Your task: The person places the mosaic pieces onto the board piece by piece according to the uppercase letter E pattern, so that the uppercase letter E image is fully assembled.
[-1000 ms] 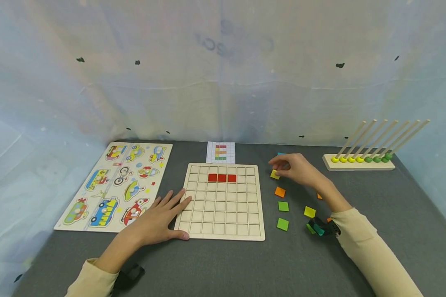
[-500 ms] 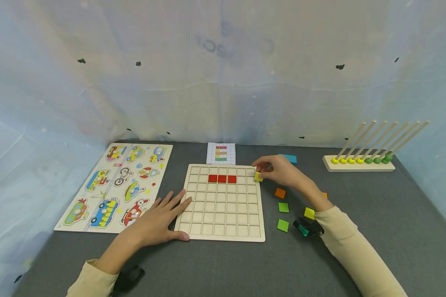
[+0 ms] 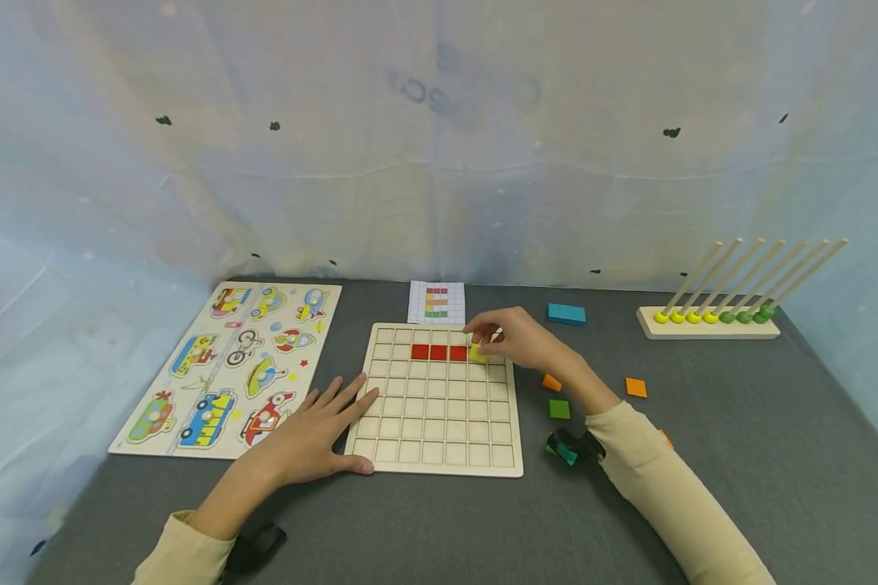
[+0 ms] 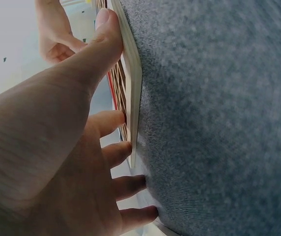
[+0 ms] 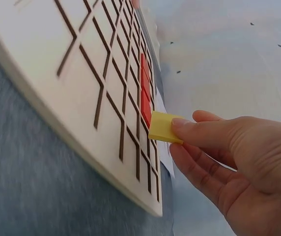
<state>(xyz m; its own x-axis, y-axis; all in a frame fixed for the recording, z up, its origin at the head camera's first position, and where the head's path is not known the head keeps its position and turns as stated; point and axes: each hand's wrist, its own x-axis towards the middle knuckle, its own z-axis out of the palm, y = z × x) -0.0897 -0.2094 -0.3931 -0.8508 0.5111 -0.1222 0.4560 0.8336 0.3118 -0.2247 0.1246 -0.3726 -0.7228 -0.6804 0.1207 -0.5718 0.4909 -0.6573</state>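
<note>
A square wooden grid board (image 3: 432, 406) lies on the dark table, with three red tiles (image 3: 438, 353) side by side in its second row. My right hand (image 3: 515, 337) pinches a yellow square tile (image 5: 161, 127) between thumb and fingers, over the board just right of the red tiles. My left hand (image 3: 310, 431) rests with spread, straight fingers at the board's left edge. In the left wrist view the thumb (image 4: 106, 37) lies on the board's border, and two fingertips press along its edge.
A pattern card (image 3: 436, 302) lies behind the board. Left is a vehicle puzzle board (image 3: 227, 370). At right are a blue block (image 3: 567, 314), a green tile (image 3: 559, 409), an orange tile (image 3: 636, 387) and a bead-and-peg stand (image 3: 708, 327).
My right hand has carried the yellow tile from the table right of the board leftward over the grid, close to the red tiles. The left hand has stayed in place.
</note>
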